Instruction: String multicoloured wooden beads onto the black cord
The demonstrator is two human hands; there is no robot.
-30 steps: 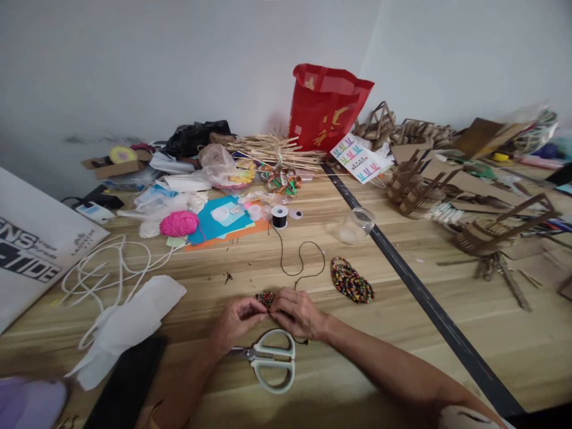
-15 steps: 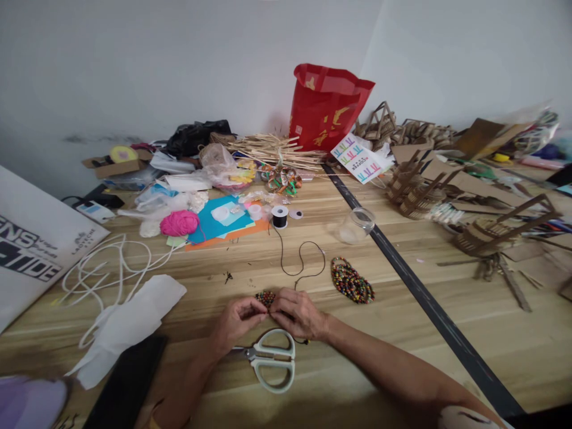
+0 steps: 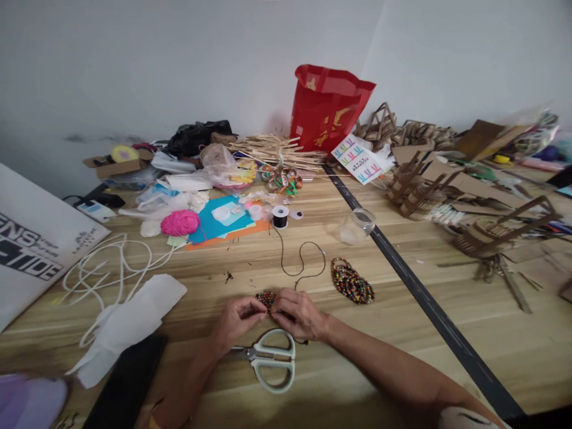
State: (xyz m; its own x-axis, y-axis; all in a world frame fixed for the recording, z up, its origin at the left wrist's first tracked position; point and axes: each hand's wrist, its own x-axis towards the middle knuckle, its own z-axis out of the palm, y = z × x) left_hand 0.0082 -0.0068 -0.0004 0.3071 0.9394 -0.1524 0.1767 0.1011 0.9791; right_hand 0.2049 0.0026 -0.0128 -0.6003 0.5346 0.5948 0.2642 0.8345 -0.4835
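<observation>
My left hand (image 3: 243, 320) and my right hand (image 3: 298, 313) meet low in the middle of the view, fingertips pinched close together. Between and just behind them shows a clump of multicoloured beads (image 3: 266, 297), partly covered by my fingers. A beaded string runs through the pinch, though its exact hold is too small to make out. From under my right hand a dark cord end with a yellow bead (image 3: 306, 342) sticks out. Scissors (image 3: 273, 360) with pale handles lie just in front, blades under my left wrist. A coil of beaded strands (image 3: 352, 281) rests to the right.
Behind my hands stand a spool of black cord (image 3: 280, 217) and a clear jar (image 3: 357, 226). Pink yarn (image 3: 180, 223), white cord (image 3: 120, 268) and a white cloth (image 3: 129, 328) lie left. A red bag (image 3: 328, 110) stands at the back; small woven baskets (image 3: 487, 235) are right.
</observation>
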